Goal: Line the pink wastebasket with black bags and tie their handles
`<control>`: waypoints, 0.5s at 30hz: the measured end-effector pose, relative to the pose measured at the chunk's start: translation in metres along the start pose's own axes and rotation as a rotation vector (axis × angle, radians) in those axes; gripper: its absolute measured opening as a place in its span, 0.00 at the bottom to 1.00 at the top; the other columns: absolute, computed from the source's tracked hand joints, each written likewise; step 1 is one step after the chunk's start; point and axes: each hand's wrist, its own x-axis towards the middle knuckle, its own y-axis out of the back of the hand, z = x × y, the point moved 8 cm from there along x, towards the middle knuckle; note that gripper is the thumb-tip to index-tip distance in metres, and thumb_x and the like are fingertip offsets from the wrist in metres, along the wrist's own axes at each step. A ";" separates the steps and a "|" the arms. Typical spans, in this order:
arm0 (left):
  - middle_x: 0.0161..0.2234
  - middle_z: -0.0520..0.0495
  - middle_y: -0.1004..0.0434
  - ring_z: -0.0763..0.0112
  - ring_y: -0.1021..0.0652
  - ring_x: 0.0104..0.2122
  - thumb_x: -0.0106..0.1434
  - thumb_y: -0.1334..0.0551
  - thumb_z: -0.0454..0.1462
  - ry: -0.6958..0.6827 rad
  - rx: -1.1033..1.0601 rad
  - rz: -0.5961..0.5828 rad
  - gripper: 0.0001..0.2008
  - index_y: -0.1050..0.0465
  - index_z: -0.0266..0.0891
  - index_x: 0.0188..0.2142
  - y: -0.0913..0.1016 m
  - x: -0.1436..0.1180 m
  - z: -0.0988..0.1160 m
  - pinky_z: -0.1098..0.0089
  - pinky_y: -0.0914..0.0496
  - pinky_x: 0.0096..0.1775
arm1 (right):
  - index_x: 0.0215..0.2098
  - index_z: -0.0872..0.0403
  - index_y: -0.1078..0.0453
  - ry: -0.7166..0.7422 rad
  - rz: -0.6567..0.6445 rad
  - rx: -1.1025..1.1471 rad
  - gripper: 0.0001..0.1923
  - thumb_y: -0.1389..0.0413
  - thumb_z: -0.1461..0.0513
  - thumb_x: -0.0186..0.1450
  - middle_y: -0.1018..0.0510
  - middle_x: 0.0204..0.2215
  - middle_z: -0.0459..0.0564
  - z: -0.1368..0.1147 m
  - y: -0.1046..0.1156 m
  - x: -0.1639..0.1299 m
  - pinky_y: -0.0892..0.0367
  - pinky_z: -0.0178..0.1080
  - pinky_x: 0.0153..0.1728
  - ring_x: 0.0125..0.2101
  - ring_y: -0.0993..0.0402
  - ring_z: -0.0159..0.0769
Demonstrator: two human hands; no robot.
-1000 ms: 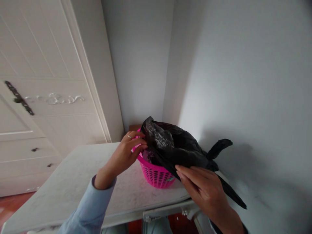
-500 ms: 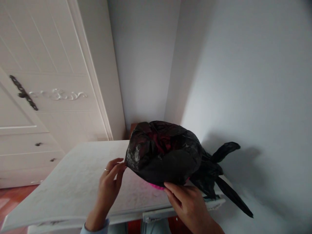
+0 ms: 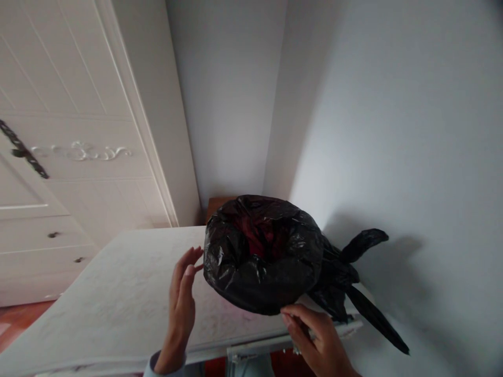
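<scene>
Bag (image 3: 261,272), a thin black plastic liner, lay stretched over a small bin on the table (image 3: 118,298), near the table's right end, close to the corner of the walls. It covered the bin entirely; only a reddish glow showed through the film at the sunken middle. Two loose tails (image 3: 363,241) of the film trailed off to the right toward the wall.

The left hand (image 3: 183,293) stood open with fingers spread, just beside the bag's left side, the fingertips near or barely touching it; which, I could not tell. The right hand (image 3: 314,335) was at the lower front edge, fingers curled and seemingly pinching the film's hem, though the grip itself was hidden.

By its look the film would be very light, soft and slick, quick to slide off the rim and easy to tear if tugged against a hard edge. The best hold was probably a gathered fold at the hem or the tails, not the taut skin on top.

A white panelled door (image 3: 70,157) stood at left.
</scene>
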 end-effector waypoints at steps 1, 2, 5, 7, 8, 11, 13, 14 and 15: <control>0.60 0.39 0.24 0.52 0.26 0.61 0.65 0.40 0.59 0.010 0.011 -0.015 0.31 0.28 0.40 0.58 -0.008 -0.007 -0.011 0.54 0.31 0.61 | 0.42 0.54 0.20 -0.060 -0.038 -0.001 0.16 0.49 0.57 0.73 0.17 0.29 0.51 0.009 -0.010 -0.001 0.27 0.29 0.32 0.28 0.19 0.35; 0.60 0.39 0.25 0.50 0.28 0.63 0.65 0.41 0.60 0.030 0.030 -0.036 0.33 0.27 0.40 0.57 -0.015 -0.015 -0.026 0.51 0.35 0.65 | 0.43 0.54 0.19 -0.126 -0.084 -0.010 0.16 0.49 0.57 0.72 0.17 0.28 0.51 0.020 -0.021 -0.003 0.27 0.31 0.32 0.28 0.19 0.36; 0.59 0.35 0.25 0.46 0.28 0.63 0.62 0.38 0.62 0.043 0.117 -0.076 0.36 0.27 0.38 0.57 -0.021 -0.038 -0.068 0.48 0.37 0.66 | 0.50 0.55 0.19 -0.263 -0.199 -0.034 0.17 0.44 0.60 0.68 0.17 0.28 0.51 0.045 -0.047 -0.014 0.25 0.35 0.35 0.29 0.19 0.39; 0.57 0.35 0.23 0.49 0.23 0.57 0.63 0.36 0.58 -0.008 0.176 -0.120 0.33 0.29 0.39 0.58 -0.019 -0.046 -0.077 0.51 0.29 0.60 | 0.49 0.53 0.19 -0.219 -0.167 -0.028 0.16 0.43 0.58 0.67 0.16 0.30 0.52 0.048 -0.040 -0.019 0.23 0.35 0.35 0.30 0.17 0.41; 0.56 0.36 0.23 0.52 0.21 0.55 0.66 0.37 0.55 -0.039 0.204 -0.131 0.29 0.30 0.40 0.58 -0.015 -0.047 -0.074 0.53 0.25 0.57 | 0.47 0.52 0.18 -0.170 -0.120 -0.027 0.15 0.43 0.56 0.68 0.16 0.31 0.52 0.044 -0.029 -0.020 0.22 0.35 0.34 0.31 0.17 0.42; 0.58 0.39 0.25 0.59 0.20 0.53 0.72 0.41 0.44 -0.209 0.297 -0.055 0.20 0.33 0.44 0.60 0.002 -0.043 -0.026 0.59 0.23 0.53 | 0.46 0.47 0.19 -0.029 0.026 -0.051 0.14 0.43 0.51 0.70 0.16 0.33 0.49 0.020 0.028 -0.020 0.21 0.33 0.32 0.31 0.16 0.39; 0.61 0.38 0.29 0.59 0.23 0.57 0.71 0.41 0.39 -0.418 0.369 -0.021 0.21 0.35 0.44 0.62 0.005 -0.041 0.027 0.58 0.26 0.58 | 0.48 0.43 0.20 0.012 0.040 -0.087 0.12 0.41 0.50 0.71 0.16 0.33 0.47 -0.003 0.069 -0.015 0.21 0.30 0.31 0.30 0.17 0.36; 0.62 0.39 0.30 0.59 0.28 0.62 0.70 0.40 0.36 -0.543 0.425 -0.068 0.21 0.34 0.44 0.62 -0.001 -0.042 0.054 0.58 0.30 0.61 | 0.48 0.42 0.21 0.039 0.054 -0.121 0.11 0.41 0.51 0.71 0.16 0.33 0.46 -0.018 0.090 -0.010 0.21 0.29 0.30 0.30 0.17 0.35; 0.64 0.38 0.33 0.57 0.32 0.65 0.70 0.40 0.34 -0.672 0.453 -0.175 0.23 0.35 0.42 0.63 -0.013 -0.045 0.077 0.57 0.33 0.64 | 0.49 0.42 0.22 0.063 0.066 -0.175 0.10 0.41 0.53 0.71 0.16 0.36 0.47 -0.034 0.110 -0.002 0.21 0.28 0.32 0.33 0.16 0.35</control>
